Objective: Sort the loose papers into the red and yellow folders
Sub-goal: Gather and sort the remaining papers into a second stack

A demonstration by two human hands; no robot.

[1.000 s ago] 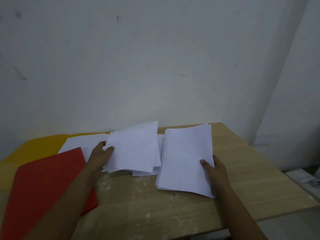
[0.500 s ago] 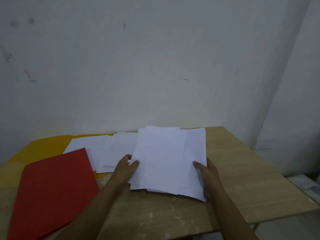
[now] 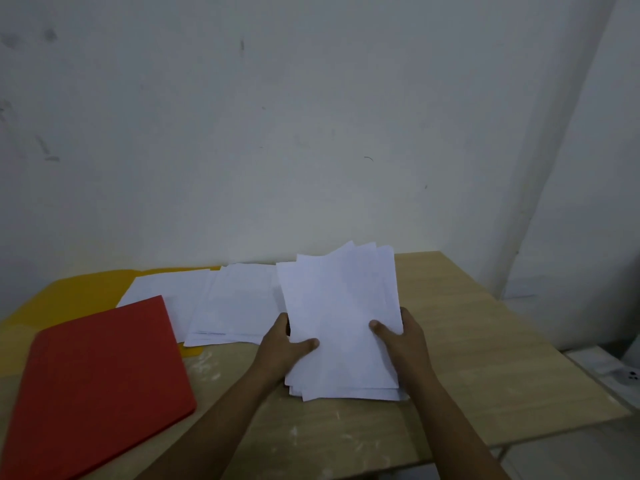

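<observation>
A thick stack of white papers [image 3: 341,317] stands tilted up off the wooden table [image 3: 467,358], its lower edge near the table top. My left hand [image 3: 282,344] grips its left side with the thumb on the front sheet. My right hand [image 3: 403,336] grips its right side the same way. A closed red folder [image 3: 100,379] lies at the left front. Behind it, a yellow folder [image 3: 65,299] lies flat against the wall, partly covered by other loose white sheets [image 3: 221,303].
A pale wall rises right behind the table. The table's right edge drops to a tiled floor with a white object [image 3: 616,370] on it. Bare wood shows to the right of the stack and along the front edge.
The two separate piles were brought together into one stack between my hands. The stack has since been tipped upright and drawn toward me, leaving some sheets on the yellow folder.
</observation>
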